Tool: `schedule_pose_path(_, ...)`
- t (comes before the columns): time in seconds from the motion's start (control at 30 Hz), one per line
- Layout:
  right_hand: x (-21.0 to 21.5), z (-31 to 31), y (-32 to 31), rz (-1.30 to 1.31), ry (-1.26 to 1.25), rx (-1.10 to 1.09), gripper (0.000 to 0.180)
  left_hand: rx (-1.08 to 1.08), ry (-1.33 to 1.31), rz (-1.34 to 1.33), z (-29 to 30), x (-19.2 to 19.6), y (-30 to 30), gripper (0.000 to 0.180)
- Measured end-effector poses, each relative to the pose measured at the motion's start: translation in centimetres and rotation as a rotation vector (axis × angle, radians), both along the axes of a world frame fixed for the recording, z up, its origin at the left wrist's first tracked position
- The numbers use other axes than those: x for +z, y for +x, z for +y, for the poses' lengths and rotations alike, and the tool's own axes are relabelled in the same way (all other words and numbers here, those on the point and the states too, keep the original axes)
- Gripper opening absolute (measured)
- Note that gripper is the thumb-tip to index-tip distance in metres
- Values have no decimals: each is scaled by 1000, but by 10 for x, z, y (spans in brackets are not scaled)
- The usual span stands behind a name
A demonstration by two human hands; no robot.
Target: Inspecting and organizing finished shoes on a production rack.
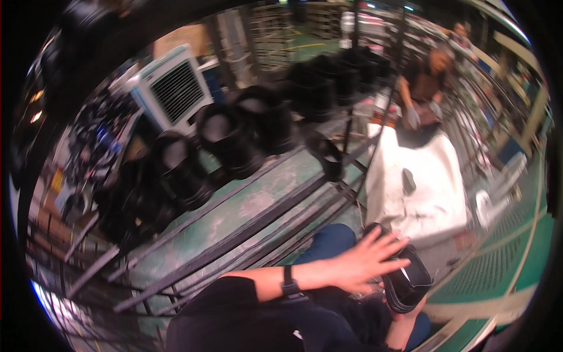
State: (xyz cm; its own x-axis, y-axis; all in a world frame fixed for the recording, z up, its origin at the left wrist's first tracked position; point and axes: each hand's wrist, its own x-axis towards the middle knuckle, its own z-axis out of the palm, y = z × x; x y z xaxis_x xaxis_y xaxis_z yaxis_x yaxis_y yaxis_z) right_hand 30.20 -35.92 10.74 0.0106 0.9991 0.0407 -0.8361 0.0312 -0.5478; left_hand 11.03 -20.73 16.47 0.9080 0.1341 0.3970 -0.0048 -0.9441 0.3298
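A black boot (417, 274) with a pale glint along its side lies across my lap. My right hand (397, 312) grips it from below, mostly hidden behind it. Over its upper part, my left hand (365, 263) is spread with fingers apart, seemingly against or just above the surface. That wrist wears a black watch (290, 283). Blur hides the finer details of the boot.
Ahead stands a white-covered table (419, 202) with a small dark piece (409, 182) on it. A gloved person (423, 82) works at its far end. Black boots (231, 141) line a metal rack (234, 246) to the left, before a white air cooler (176, 91).
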Motion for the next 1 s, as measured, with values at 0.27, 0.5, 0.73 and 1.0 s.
schedule_pose_path(0.27,3,6,-41,-394,-75,-464,83,68,-922,-307,-45,-22,22,53)
schedule_pose_path(0.5,16,-4,-41,-841,-78,-485,67,-36,-827,-304,-34,-10,-4,39)
schedule_pose_path(0.73,35,-7,-55,-1148,91,-551,62,-36,-677,-236,-61,-3,-21,15)
schedule_pose_path(1.0,100,-10,-57,-922,399,-554,85,-90,-195,-721,-85,84,-54,17)
